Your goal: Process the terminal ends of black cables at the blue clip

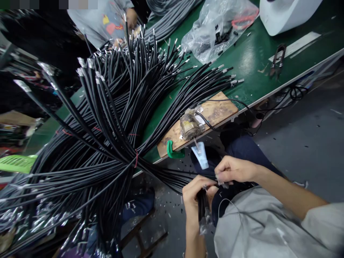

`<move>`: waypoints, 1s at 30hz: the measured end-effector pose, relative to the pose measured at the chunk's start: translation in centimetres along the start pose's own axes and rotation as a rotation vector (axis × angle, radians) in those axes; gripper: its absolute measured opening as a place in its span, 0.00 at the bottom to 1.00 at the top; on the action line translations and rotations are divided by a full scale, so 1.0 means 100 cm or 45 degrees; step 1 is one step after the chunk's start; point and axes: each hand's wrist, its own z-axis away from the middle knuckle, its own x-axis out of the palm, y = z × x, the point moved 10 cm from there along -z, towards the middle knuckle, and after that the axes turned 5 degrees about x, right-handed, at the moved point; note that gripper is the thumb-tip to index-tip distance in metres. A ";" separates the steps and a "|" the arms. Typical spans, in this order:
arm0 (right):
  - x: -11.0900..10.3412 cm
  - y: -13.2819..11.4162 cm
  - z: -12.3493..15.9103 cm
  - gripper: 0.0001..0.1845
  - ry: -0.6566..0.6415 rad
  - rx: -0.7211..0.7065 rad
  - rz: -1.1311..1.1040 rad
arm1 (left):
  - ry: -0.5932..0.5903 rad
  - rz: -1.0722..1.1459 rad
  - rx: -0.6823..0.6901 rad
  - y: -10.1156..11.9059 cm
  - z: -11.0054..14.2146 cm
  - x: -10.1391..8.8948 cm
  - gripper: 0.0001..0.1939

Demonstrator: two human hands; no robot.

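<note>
Stretching from a red tie point(136, 158) left of centre to the lower right of the frame, black cables point(167, 175) are running into the left hand point(195, 190), whose grip is curling around them. Just beside it, the right hand point(235, 170) is pinching a silvery cable end point(223, 185). A wooden board point(221, 104) is lying on the tabletop point(251, 66).

No legible txt, nos. or brands are showing. Co-worker's grey shirt point(90, 19) is carrying a red-and-yellow print; any lettering there is coming out too small to read. On the green tabletop point(255, 66), the clear plastic bag point(202, 37) is showing a red patch, too blurry to tell if it's print. Wrapped motor point(189, 125) is showing yellowish markings, also illegible w/ the blur.
</note>
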 end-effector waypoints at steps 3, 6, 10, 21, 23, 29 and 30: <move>0.013 0.005 -0.007 0.27 -0.094 0.051 0.057 | -0.106 -0.028 -0.012 -0.003 0.003 0.006 0.05; -0.015 -0.015 -0.009 0.26 0.309 -0.113 0.230 | 0.015 -0.090 0.007 -0.001 0.004 -0.002 0.03; -0.040 -0.051 -0.002 0.31 0.720 -0.356 0.319 | 0.272 -0.076 0.088 0.006 0.006 -0.015 0.01; -0.043 -0.072 -0.003 0.30 0.893 -0.424 0.394 | 0.472 -0.143 0.031 -0.003 0.008 -0.022 0.01; -0.038 -0.069 -0.011 0.29 0.765 -0.366 0.271 | 0.538 -0.134 0.040 -0.003 0.010 -0.025 0.01; -0.016 -0.053 -0.032 0.28 0.402 -0.328 -0.482 | 0.473 -0.240 -0.013 -0.007 0.004 -0.021 0.02; -0.014 -0.050 -0.034 0.27 0.368 -0.324 -0.574 | 0.440 -0.257 -0.033 -0.008 0.003 -0.019 0.03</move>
